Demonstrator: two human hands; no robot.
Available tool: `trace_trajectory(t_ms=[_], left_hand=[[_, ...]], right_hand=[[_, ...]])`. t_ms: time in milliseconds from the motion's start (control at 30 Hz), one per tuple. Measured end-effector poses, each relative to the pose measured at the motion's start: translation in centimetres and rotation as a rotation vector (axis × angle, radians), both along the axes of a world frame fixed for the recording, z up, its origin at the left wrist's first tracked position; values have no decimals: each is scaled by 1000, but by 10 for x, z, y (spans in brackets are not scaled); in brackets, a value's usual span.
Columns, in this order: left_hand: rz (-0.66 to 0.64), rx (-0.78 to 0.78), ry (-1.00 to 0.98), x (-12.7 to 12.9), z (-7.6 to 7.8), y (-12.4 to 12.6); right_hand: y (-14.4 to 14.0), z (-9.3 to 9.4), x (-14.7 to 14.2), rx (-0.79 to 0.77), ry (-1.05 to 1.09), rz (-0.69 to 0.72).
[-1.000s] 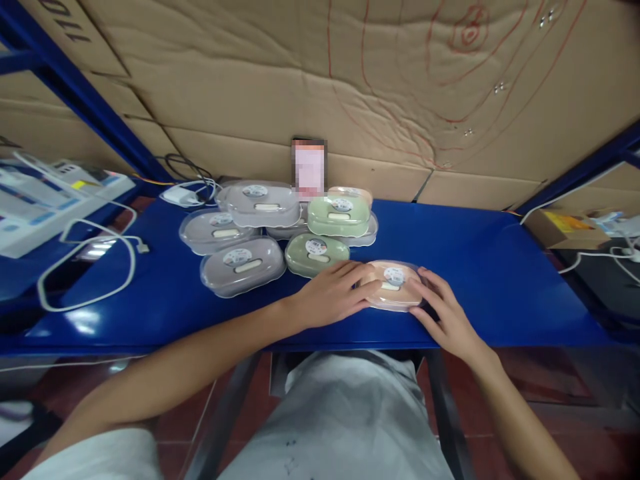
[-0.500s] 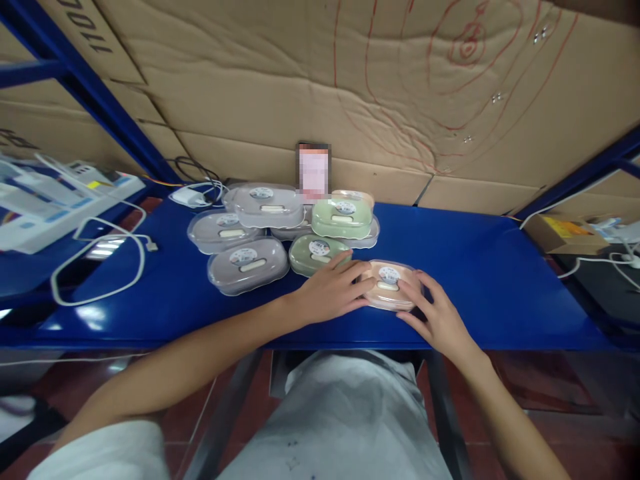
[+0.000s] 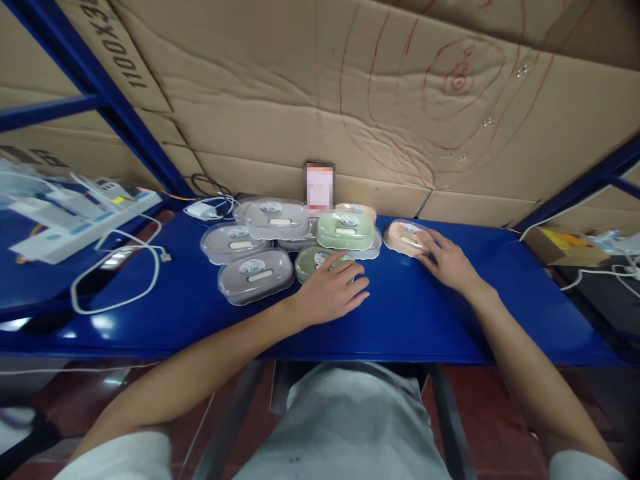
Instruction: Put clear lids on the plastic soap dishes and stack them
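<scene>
Spanning the view from 9 to 3 o'clock, the blue worktop (image 3: 440, 313) stands against a cardboard wall (image 3: 300, 87) marked with red lines. A pile of lidded soap boxes (image 3: 280, 243), grey and green, sits on it just left of centre, with a blurred card (image 3: 319, 187) upright at 12 o'clock of the pile. A white cable (image 3: 117, 267) loops at 9 o'clock. The left hand (image 3: 330, 293) lies flat and open, palm down, its fingers resting on the green box (image 3: 313, 260) at the front of the pile, gripping nothing. The right hand (image 3: 447, 260), fingers spread, touches the right end of the peach soap box (image 3: 405, 237), which rests on the worktop just beside the pile at its 3 o'clock; whether it grips the box I cannot tell.
</scene>
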State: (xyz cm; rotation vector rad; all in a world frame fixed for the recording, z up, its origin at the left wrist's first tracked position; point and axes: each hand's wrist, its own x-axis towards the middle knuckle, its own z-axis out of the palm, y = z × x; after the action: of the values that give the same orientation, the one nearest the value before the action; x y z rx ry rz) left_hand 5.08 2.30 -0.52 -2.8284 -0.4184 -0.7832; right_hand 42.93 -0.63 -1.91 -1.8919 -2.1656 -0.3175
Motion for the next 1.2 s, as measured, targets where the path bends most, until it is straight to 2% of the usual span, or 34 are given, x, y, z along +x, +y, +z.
trace_trajectory(t_ms=[67, 167, 267, 367, 500, 600, 667, 867, 967, 1067, 1200], left_hand=[[5, 15, -6, -3, 3, 4], [20, 39, -29, -12, 12, 12], [77, 73, -110, -22, 23, 22], [133, 108, -185, -26, 27, 29], [123, 103, -178, -24, 21, 32], [90, 57, -151, -21, 17, 28], [45, 41, -135, -18, 16, 20], [-128, 18, -41, -4, 12, -18], [-172, -38, 40, 1, 6, -29], [-183, -66, 113, 4, -1, -31], [-153, -95, 134, 5, -9, -26]], right_hand=[[23, 2, -5, -27, -5, -19], [39, 6, -35, 47, 21, -37], [34, 15, -81, 132, 93, 136], [30, 26, -120, 133, 120, 328], [47, 28, -143, 98, 220, 396], [49, 22, -135, 104, 277, 372], [31, 19, -121, 149, 287, 351], [-79, 2, -84, 198, 329, 194], [-112, -13, -75, 148, 358, 169], [-115, -18, -72, 97, 432, 156], [-98, -11, -64, 41, 568, 151]])
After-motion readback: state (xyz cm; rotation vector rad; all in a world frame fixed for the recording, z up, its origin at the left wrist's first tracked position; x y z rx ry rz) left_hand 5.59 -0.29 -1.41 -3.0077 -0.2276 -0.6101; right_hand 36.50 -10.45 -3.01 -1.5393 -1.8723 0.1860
